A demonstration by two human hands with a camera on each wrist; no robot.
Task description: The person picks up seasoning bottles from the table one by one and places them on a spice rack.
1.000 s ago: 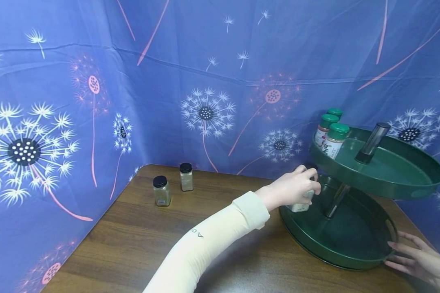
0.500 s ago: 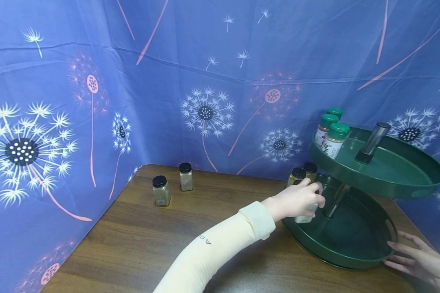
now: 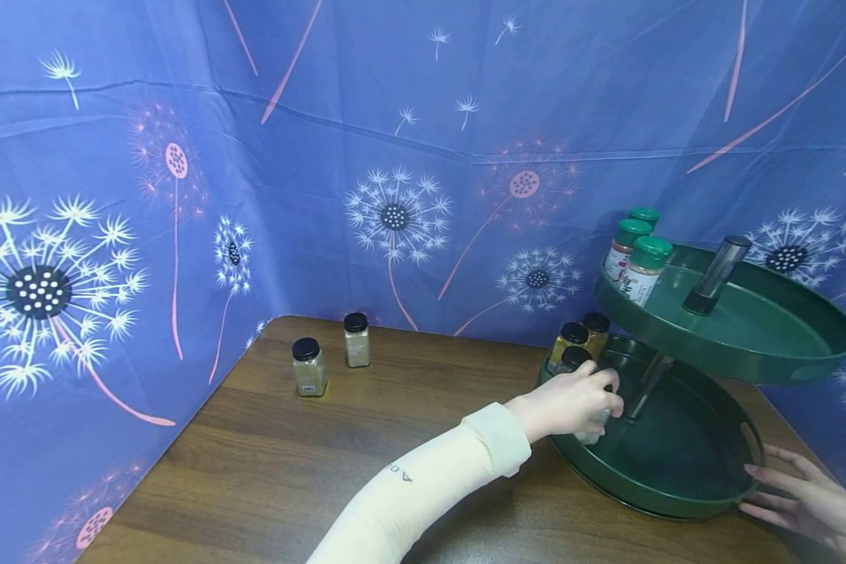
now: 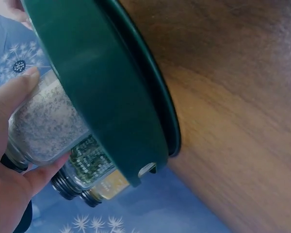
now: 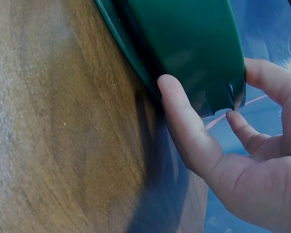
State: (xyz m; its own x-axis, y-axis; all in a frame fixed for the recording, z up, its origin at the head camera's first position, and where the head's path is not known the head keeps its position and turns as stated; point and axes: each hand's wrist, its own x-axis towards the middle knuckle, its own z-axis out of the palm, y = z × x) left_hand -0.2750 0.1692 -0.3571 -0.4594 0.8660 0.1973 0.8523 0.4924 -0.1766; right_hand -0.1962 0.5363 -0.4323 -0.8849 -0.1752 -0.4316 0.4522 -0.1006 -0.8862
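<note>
My left hand [image 3: 571,401] grips a black-lidded glass spice jar [image 4: 51,121] of whitish-grey granules. That jar is at the left side of the lower tier [image 3: 677,462] of a green two-tier turntable rack, its base hidden by the tray wall in the left wrist view. Beside it on that tier stand a jar of green herbs [image 4: 89,162], a yellow jar [image 3: 562,345] and another black-lidded jar [image 3: 598,333]. My right hand [image 3: 804,501] touches the lower tier's right side with extended fingers, one fingertip [image 5: 169,86] against its outer wall [image 5: 189,48].
Several green-capped spice bottles [image 3: 638,274] stand at the left of the upper tier [image 3: 768,313], which overhangs the lower one. Two black-lidded jars [image 3: 310,376] stand at the back left of the wooden table [image 3: 395,439]. Blue dandelion-print cloth [image 3: 423,141] hangs behind.
My left hand has moved the jar rightward and toward the front along the lower tier, uncovering the black-lidded jars behind it. The right hand stays at the tray's right side.
</note>
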